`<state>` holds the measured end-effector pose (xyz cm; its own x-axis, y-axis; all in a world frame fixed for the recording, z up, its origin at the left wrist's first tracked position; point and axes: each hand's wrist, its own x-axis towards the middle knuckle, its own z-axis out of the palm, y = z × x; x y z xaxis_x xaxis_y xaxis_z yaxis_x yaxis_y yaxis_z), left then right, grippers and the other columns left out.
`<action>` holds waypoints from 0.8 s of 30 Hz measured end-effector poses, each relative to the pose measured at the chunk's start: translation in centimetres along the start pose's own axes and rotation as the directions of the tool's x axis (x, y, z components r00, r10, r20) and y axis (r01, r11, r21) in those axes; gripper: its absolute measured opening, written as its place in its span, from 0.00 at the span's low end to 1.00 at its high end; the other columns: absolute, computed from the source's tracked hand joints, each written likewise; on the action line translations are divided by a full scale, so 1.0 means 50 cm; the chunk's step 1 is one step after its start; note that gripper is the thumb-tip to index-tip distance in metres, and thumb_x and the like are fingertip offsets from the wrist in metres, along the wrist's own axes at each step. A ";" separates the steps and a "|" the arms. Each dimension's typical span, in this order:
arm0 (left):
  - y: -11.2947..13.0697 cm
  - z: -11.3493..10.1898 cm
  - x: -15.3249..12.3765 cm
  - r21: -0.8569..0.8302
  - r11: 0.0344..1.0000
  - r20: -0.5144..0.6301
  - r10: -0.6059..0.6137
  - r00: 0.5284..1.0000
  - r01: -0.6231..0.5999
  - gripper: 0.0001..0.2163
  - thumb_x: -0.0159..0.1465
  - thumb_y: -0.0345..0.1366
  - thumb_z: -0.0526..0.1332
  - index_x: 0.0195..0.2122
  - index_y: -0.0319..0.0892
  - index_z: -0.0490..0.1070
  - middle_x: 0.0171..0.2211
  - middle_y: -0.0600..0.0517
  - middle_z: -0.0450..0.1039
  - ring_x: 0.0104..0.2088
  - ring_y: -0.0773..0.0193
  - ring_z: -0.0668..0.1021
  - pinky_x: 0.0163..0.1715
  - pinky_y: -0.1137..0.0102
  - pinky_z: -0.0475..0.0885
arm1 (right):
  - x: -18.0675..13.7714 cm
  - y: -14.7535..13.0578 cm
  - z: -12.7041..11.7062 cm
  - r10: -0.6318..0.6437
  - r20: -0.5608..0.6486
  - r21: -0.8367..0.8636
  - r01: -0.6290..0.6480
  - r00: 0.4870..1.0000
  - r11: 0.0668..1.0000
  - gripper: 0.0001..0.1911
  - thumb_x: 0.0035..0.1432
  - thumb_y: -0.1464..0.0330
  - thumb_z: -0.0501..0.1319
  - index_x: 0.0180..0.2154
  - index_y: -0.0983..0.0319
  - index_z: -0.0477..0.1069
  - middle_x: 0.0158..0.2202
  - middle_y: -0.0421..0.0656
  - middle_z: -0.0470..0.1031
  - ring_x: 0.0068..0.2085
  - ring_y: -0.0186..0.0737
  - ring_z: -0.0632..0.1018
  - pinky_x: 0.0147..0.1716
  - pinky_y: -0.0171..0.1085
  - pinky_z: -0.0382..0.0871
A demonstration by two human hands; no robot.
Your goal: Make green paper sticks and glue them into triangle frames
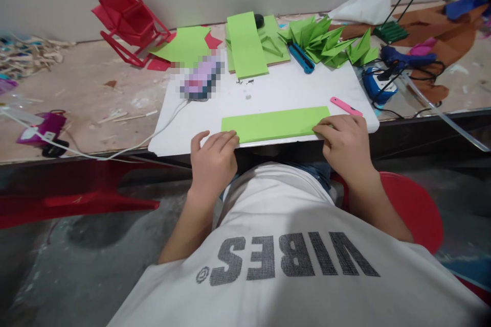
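A long light-green paper strip (276,123) lies along the front edge of the white board (291,94). My left hand (214,161) is at the strip's near left corner, fingers bent and their tips together on the paper. At the near right corner, my right hand (345,144) pinches the edge between thumb and fingers. Whether the strip is folded double is hard to tell. Just beyond my right hand, a pink cutter (346,107) rests on the board.
Behind are stacked green sheets (247,46), a blue cutter (302,58), folded green paper pieces (326,43) and a blurred phone-like object (202,79) with a white cable. A red miniature rocking chair (128,25) stands left; a blue glue gun (406,57) lies right.
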<state>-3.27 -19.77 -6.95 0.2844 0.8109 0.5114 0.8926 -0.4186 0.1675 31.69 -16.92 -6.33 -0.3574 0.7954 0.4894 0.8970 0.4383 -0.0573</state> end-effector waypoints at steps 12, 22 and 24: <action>0.032 0.032 -0.026 0.083 0.996 0.156 -0.026 0.987 0.013 0.28 0.76 0.37 0.62 0.76 0.33 0.71 0.76 0.28 0.70 0.78 0.35 0.72 0.79 0.40 0.66 | -0.024 -0.075 0.073 -0.099 -0.072 0.055 0.103 0.993 0.993 0.29 0.69 0.77 0.56 0.67 0.69 0.78 0.70 0.56 0.81 0.74 0.57 0.78 0.75 0.55 0.66; 0.079 0.006 -0.009 0.222 0.974 0.256 -0.094 0.962 0.037 0.29 0.75 0.36 0.63 0.76 0.31 0.71 0.77 0.23 0.66 0.79 0.31 0.70 0.80 0.36 0.59 | 0.004 -0.152 0.093 -0.268 0.014 0.086 0.266 0.963 0.960 0.32 0.75 0.74 0.56 0.76 0.68 0.70 0.77 0.58 0.73 0.78 0.61 0.72 0.77 0.58 0.63; 0.090 0.013 -0.007 0.213 0.976 0.257 -0.109 0.960 0.054 0.30 0.75 0.37 0.63 0.76 0.28 0.70 0.77 0.22 0.66 0.79 0.32 0.71 0.82 0.36 0.56 | 0.006 -0.162 0.101 -0.280 0.014 0.091 0.277 0.960 0.956 0.31 0.76 0.73 0.56 0.76 0.65 0.71 0.77 0.56 0.73 0.78 0.60 0.72 0.77 0.58 0.62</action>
<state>0.88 -21.65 -6.92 0.2655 0.9294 0.2565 0.9606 -0.2777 0.0119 23.02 -18.12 -10.10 -0.5977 0.6468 0.4737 0.7350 0.6781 0.0014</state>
